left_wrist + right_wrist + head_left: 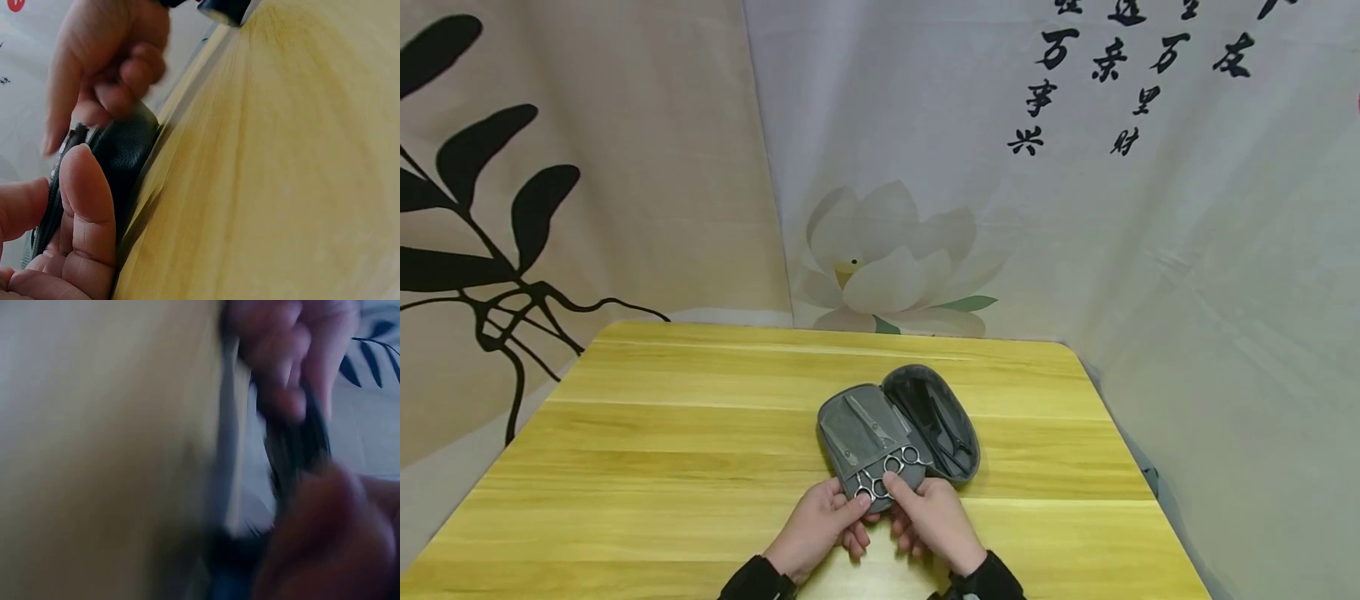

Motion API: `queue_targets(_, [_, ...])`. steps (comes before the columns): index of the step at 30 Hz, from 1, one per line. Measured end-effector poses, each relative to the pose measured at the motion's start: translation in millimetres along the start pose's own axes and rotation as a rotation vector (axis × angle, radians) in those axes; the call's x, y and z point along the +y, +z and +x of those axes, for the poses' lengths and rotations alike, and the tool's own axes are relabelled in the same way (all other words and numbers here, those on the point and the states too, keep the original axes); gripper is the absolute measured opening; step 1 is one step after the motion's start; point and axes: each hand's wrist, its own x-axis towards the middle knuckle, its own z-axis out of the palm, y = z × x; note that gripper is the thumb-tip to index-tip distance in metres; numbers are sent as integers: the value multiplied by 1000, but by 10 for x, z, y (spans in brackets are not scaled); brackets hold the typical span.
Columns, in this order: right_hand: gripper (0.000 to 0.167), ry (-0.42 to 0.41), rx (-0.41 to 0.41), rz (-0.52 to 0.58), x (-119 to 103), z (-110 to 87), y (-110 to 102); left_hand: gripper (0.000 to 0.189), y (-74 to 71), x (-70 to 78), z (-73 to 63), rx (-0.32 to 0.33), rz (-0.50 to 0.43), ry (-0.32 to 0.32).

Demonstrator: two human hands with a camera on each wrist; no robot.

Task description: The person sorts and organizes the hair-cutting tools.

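Observation:
A grey grooming case (842, 412) lies unfolded, its near edge held between both hands. Silver scissors (912, 455) sit in a see-through pocket on its left half, finger rings sticking out toward me. The right half holds a black comb (917, 398) and other dark tools. My left hand (816, 523) grips the near left corner, thumb on top beside the rings and fingers beneath. My right hand (942, 518) holds the near right edge, thumb over the scissor rings and fingers curled below. The case's dark outer side (128, 147) shows in the left wrist view.
The yellow wood-grain table (662, 450) extends around the case on all sides. Behind it hang light cloth backdrops (895, 83) with a printed plant, a lotus and black characters. The right wrist view is blurred.

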Motion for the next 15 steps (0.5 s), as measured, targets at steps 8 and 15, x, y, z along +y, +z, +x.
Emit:
queue_targets(8, [32,-432,608,-607,-60,-21,-118,40,-6,-9,21,23,22,8])
queue_targets(15, [35,-464,604,-722,-24,-23,-89,39,-10,-19,25,21,35,2])
